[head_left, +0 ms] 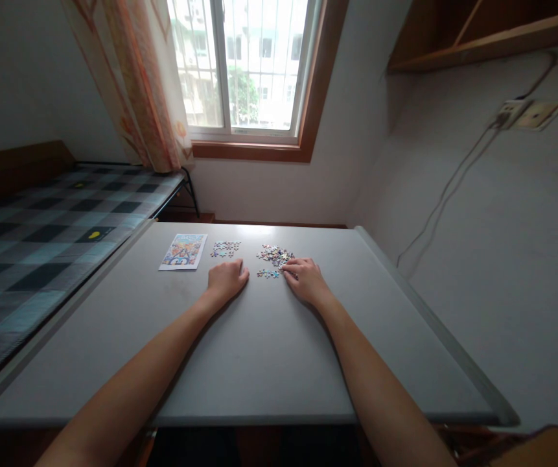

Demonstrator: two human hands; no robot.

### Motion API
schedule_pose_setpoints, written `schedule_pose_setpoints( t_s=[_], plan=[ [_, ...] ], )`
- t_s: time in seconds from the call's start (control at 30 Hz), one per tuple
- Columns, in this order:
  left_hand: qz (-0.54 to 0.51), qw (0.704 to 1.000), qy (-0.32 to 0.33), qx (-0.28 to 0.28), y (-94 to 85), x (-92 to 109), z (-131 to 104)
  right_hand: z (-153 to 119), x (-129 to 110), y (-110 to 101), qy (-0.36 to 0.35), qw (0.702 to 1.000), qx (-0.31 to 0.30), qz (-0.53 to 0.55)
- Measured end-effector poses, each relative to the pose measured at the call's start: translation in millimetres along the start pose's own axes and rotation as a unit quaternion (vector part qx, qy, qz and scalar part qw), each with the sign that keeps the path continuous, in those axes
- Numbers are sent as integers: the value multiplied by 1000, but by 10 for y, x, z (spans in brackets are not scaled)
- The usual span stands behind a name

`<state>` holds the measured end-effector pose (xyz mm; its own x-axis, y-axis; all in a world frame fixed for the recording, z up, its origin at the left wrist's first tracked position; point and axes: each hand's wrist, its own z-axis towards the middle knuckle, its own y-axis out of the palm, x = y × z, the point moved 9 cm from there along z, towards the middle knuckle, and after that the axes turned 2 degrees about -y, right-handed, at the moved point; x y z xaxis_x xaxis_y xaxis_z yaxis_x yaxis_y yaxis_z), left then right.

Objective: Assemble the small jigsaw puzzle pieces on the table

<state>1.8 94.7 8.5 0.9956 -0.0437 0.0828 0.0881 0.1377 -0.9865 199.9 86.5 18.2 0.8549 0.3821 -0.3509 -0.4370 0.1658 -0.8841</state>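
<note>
Loose jigsaw puzzle pieces [275,254] lie in a small pile on the grey-white table [254,363]. My right hand [305,279] rests at the pile's near right side, its bent fingertips closed on a piece that is mostly covered. A short row of pieces [267,274] lies just left of those fingertips. My left hand [227,279] is curled into a loose fist on the tabletop, palm side hidden, and no piece shows in it. Just beyond it are puzzle pieces [225,246] set out in rows. A colourful picture sheet [183,251] lies flat to their left.
A bed with a checked cover [108,201] runs along the table's left side. Ahead are a curtain [137,84] and a barred window [254,65]. On the right wall, a cord hangs from a socket [512,113] below a wooden shelf [483,48].
</note>
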Motion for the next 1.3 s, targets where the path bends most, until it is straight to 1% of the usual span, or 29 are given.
schedule_pose_setpoints(
  t_s=[0.27,0.47,0.57,0.67,0.73,0.8,0.83,0.9,0.93,1.0,1.07,1.17,1.3],
  plan=[
    [2,1000,-3,-8,16,-12,0,3,-15,-22,-9,1000,9,-4],
    [-1,1000,-3,-3,23,-16,2,4,-27,-94,-7,1000,22,-13],
    [-2,1000,-4,-4,26,-18,3,-4,-32,-164,-1,999,44,-20],
    [-5,1000,-7,-4,26,-29,8,-5,-18,-269,14,996,91,-7],
    [-12,1000,-11,-1,18,-41,11,3,5,-318,23,992,120,42],
    [-36,999,-8,12,-15,-29,7,22,22,-317,22,983,135,126],
    [-58,998,6,21,-40,6,-1,34,24,-296,18,975,134,174],
    [-120,990,61,42,-107,135,-36,57,12,-224,14,957,119,263],
    [-150,982,100,54,-148,223,-68,65,-2,-181,13,948,108,299],
    [-184,969,142,84,-222,329,-129,71,-48,-108,11,931,86,355],
    [-194,962,165,98,-248,394,-172,68,-96,-63,12,915,71,397],
    [-193,957,186,109,-245,421,-197,63,-138,-31,21,894,59,443],
    [-189,948,227,116,-233,439,-213,65,-170,-18,22,881,49,470]
  ],
)
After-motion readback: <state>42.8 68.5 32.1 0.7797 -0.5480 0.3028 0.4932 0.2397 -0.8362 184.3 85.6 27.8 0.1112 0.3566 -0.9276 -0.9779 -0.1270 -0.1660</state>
